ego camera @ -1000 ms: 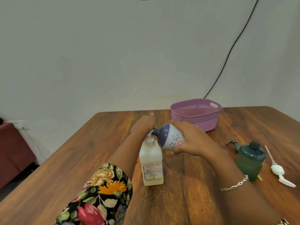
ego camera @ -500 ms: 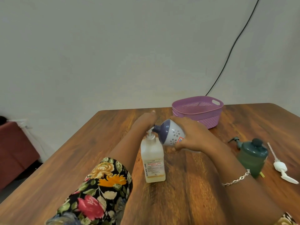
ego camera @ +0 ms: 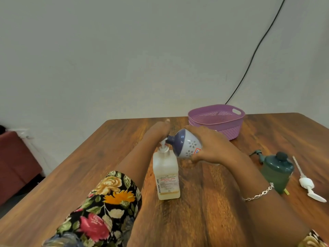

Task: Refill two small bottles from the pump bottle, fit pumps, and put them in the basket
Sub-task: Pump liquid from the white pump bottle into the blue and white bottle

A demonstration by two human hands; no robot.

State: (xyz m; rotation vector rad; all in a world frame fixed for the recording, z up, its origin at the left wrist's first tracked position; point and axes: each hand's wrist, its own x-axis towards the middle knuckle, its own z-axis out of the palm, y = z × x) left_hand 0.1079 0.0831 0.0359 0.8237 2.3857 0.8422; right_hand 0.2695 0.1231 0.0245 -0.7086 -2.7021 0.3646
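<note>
Your left hand (ego camera: 157,131) lies palm-down on the head of the pump bottle (ego camera: 167,173), fingers stretched forward. Your right hand (ego camera: 211,148) curls its fingers round the white-and-purple small bottle (ego camera: 187,145).

Count three bottles: the one pump bottle, standing upright, and two small ones, the white-and-purple one and a green small bottle (ego camera: 276,172). Two pumps lie loose, a dark green pump (ego camera: 256,154) and a white pump (ego camera: 306,183). One purple basket (ego camera: 217,122) stands at the far edge of the wooden table (ego camera: 89,166).

Off the table at the left is a reddish-brown piece of furniture (ego camera: 16,163). A black cable (ego camera: 258,49) runs down the wall behind the basket. Your forearms hide the near middle of the table.

The white-and-purple bottle is tilted on its side, clear of the table, with its purple neck at the pump's spout, just under your left hand. The green bottle stands upright to the right of your right wrist, with the dark green pump just behind it and the white pump farther right.
</note>
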